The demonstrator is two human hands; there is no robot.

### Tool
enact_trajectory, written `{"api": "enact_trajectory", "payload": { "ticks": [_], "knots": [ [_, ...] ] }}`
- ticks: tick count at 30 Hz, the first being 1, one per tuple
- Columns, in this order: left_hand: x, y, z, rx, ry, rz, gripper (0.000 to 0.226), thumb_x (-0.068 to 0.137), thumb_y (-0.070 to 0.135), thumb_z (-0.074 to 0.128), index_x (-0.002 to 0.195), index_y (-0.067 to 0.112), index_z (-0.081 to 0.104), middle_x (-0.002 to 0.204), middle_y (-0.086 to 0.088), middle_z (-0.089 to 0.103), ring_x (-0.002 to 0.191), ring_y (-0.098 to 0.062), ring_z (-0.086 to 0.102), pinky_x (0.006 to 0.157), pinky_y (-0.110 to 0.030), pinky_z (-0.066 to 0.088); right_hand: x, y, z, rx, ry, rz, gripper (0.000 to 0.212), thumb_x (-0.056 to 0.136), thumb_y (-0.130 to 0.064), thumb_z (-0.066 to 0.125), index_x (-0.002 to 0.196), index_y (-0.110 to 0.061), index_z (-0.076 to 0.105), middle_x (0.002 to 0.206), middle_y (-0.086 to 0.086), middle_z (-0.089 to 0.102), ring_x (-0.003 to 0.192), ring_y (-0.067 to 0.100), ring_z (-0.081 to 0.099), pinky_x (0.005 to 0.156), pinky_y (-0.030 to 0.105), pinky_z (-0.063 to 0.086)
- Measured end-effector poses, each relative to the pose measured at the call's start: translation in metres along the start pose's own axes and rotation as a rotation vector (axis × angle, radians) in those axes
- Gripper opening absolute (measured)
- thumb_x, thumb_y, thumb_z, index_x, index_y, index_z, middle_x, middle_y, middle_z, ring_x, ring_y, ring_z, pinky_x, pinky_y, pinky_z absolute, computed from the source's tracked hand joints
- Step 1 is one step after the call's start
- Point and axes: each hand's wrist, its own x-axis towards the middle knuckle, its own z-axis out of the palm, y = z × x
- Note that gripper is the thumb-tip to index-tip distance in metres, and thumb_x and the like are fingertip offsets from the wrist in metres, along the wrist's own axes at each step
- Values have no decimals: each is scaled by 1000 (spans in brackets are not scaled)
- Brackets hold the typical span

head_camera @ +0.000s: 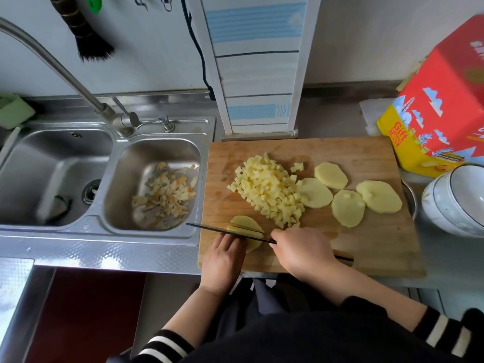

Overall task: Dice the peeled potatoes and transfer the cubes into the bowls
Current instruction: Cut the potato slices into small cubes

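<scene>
A person in a dark top with striped cuffs slices potato on a rectangular wooden cutting board [366,247] that lies on a steel kitchen surface [104,254]. The right hand [301,254] is wrapped round the handle of a dark-bladed kitchen knife [209,230], whose blade rests across a pale yellow potato slice [247,226] at the board's near left corner, already cut into strips. The left hand [222,260] presses down on that slice with curled fingers, just beside the blade. A heap of small yellow potato cubes [269,191] sits at the centre of the board, and four flat oval potato slices [348,208] lie toward the board's right side, two of them touching the heap's edge or close to it. Off the board's right edge stands a white ceramic bowl with a dark rim line [455,205], holding no cubes that can be seen; a metal rim shows between it and the board. Behind the bowl, at the board's far right corner, stands a red and yellow gift box [440,106]. Left of the board is a stainless steel double sink [78,163]; its basin nearer the board holds a scatter of potato peelings [165,189].
</scene>
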Motion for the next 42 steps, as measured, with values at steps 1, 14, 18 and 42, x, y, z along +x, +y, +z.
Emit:
{"api": "enact_trajectory", "payload": {
  "ticks": [1,14,18,42],
  "knots": [
    [0,0,0,-1,-8,-6,6,86,15,66,81,12,68,81,-1,60,76,-24,54,61,-35,48,0,1,0,6,-4,-1,20,104,-27,36,85,-21,40,62,-6,37,62,24,45,44,28,23],
    [-7,-6,9,-29,25,25,18,94,16,54,87,10,69,86,-4,60,77,-25,50,66,-33,43,20,2,0,-38,-67,41,16,100,-12,43,87,-18,52,71,-3,44,70,25,48,45,25,25],
    [-8,-7,10,-43,15,4,18,95,16,54,88,9,69,86,-6,60,77,-27,52,66,-37,46,28,2,6,-54,-107,50,20,96,-5,46,96,-11,65,77,1,52,70,24,51,46,26,29],
    [146,38,-54,113,-1283,-325,85,95,68,5,150,9,34,158,-13,29,145,-31,26,119,-47,20,8,-4,18,-50,23,69,22,101,-16,44,106,-15,65,98,4,67,90,26,65,57,31,38]
  ]
}}
